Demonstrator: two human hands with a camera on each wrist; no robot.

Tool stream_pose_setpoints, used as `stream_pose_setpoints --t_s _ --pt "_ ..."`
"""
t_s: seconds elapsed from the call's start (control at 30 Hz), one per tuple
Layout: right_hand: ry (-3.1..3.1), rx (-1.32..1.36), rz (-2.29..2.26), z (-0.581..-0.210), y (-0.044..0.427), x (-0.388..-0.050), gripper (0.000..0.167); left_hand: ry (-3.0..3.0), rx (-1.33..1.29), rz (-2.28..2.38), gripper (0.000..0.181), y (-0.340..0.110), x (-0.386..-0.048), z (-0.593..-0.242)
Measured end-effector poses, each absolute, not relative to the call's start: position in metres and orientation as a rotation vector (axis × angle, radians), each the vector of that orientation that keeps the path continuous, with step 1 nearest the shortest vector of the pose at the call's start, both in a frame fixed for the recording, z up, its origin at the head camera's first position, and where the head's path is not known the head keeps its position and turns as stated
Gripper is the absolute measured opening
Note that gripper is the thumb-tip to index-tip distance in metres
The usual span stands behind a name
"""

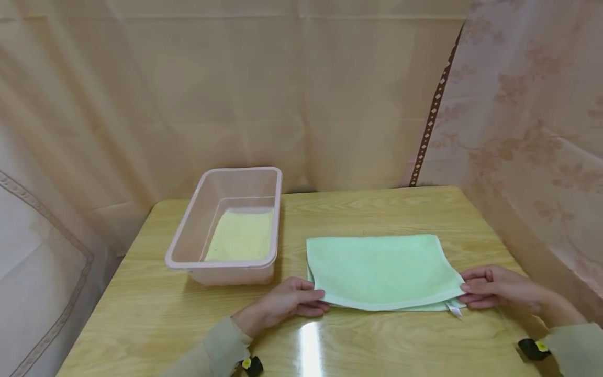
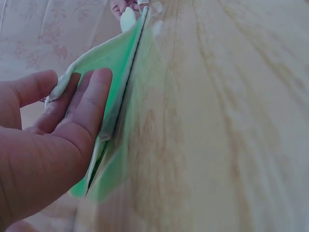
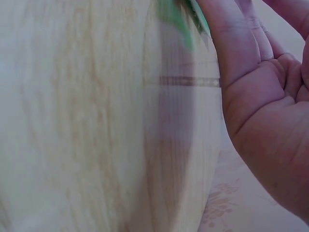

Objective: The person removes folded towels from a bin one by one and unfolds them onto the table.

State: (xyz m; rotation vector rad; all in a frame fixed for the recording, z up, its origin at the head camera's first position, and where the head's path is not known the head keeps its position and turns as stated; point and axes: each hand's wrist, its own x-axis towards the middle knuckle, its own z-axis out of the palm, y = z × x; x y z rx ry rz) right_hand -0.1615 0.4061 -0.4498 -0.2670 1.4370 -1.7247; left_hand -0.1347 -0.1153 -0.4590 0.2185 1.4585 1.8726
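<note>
Head view shows a green cloth [image 1: 383, 269] lying folded on the table [image 1: 377, 345], its long near edge toward the person. The left hand [image 1: 292, 301] pinches the near left corner, thumb above and fingers below; the right hand [image 1: 499, 290] pinches the near right corner, just beside a small white tag [image 1: 455, 310] at that edge. Farther back and to the left of the cloth stands a pale pink plastic bin [image 1: 231, 275], with a yellow cloth [image 1: 240, 235] lying on its bottom. Behind the table hangs a beige curtain [image 1: 226, 89], and to the right a floral curtain [image 1: 532, 115].

Left wrist view shows the left hand's thumb and fingers grasping the edge of the upper layer, raised apart from the layer beneath. The right hand appears small at the far end.

Right wrist view shows the right hand's palm and part of its fingers, with a bit of green cloth beside them at the top; the pinch itself is out of sight there.
</note>
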Motion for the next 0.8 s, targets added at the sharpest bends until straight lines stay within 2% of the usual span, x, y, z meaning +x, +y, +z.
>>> stream_pose_setpoints --t_s 0.67,0.8 --pt "1.359 -0.37 -1.749 -0.439 0.411 -0.165 0.04 1.373 0.282 1.897 0.012 -0.115 -0.138 -0.446" --pt "1.362 -0.404 -1.797 -0.431 0.415 -0.166 0.044 1.367 0.285 1.969 0.018 -0.112 -0.147 -0.441"
